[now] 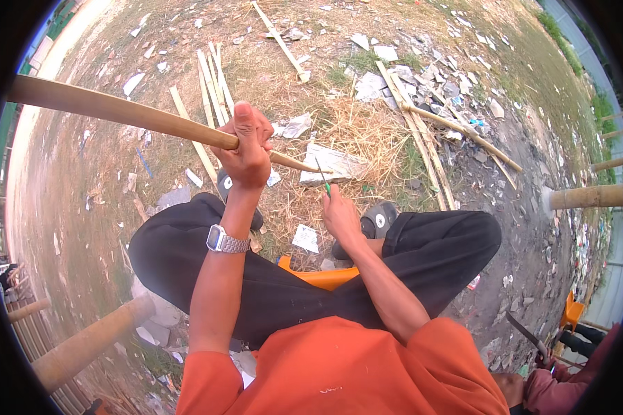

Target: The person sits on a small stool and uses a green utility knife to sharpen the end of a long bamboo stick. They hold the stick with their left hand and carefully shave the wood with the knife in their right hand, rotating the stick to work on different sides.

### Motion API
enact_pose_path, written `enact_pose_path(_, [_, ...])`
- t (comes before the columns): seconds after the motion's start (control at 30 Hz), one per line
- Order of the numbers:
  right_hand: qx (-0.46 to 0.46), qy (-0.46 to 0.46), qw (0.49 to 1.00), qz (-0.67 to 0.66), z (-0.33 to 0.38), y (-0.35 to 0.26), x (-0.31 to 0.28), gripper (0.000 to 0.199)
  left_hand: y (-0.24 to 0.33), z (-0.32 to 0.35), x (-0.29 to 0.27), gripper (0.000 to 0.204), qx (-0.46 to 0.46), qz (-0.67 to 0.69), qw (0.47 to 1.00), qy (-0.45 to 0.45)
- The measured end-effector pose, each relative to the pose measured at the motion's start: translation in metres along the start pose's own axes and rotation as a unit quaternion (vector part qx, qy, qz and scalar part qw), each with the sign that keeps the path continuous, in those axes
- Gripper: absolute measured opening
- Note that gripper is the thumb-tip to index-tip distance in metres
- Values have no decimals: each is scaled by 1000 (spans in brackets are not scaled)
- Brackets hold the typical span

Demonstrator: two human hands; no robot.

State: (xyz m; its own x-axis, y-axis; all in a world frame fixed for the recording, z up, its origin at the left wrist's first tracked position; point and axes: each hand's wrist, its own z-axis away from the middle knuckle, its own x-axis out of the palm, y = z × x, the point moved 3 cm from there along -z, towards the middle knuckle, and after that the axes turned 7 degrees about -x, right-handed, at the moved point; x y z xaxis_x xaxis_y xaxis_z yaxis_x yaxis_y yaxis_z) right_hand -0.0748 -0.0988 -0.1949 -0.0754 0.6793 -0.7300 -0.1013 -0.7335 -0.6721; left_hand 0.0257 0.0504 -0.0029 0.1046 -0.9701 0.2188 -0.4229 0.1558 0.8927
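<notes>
My left hand (246,149), with a watch on its wrist, is wrapped round a long bamboo strip (131,114). The strip slants from the upper left down to its narrow end, which lies over a pale flat slab (318,166) on the ground. In my right hand (341,216) is a thin-bladed knife (327,185) with a green handle, its blade pointing up and away beside the strip's end. The blade looks close to the strip, but I cannot tell whether they touch. Pale shavings (367,135) lie heaped around the slab.
Split bamboo strips (213,86) lie at the far left, and more bamboo lengths (422,145) at the right. Broken tile pieces (374,84) litter the ground. An orange seat (325,278) is under me. At the lower right another person's hand holds a long blade (526,333).
</notes>
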Motion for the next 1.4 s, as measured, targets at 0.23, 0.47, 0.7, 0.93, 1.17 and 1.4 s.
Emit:
enact_pose_path(0.23, [28, 22, 999, -10, -5, -4, 5, 23, -2, 0, -3, 53, -13, -16, 999, 39])
enact_pose_path(0.47, [67, 24, 997, -32, -9, 4, 21, 25, -4, -2, -6, 55, 3, -55, 997, 60])
enact_pose_path(0.7, [67, 20, 997, -23, -14, 6, 23, 24, -3, -1, -4, 52, -7, -55, 996, 75])
enact_pose_path(0.93, [67, 34, 996, -44, -12, 38, 41, 24, -1, -4, 0, 53, -16, -56, 995, 84])
enact_pose_path(1.17, [101, 24, 994, 40, -36, 81, 63, 24, -7, -6, -6, 52, 0, -40, 994, 99])
enact_pose_path(1.4, [64, -6, 988, 142, -52, 101, 70, 15, -6, -9, -9, 53, 11, -51, 994, 94])
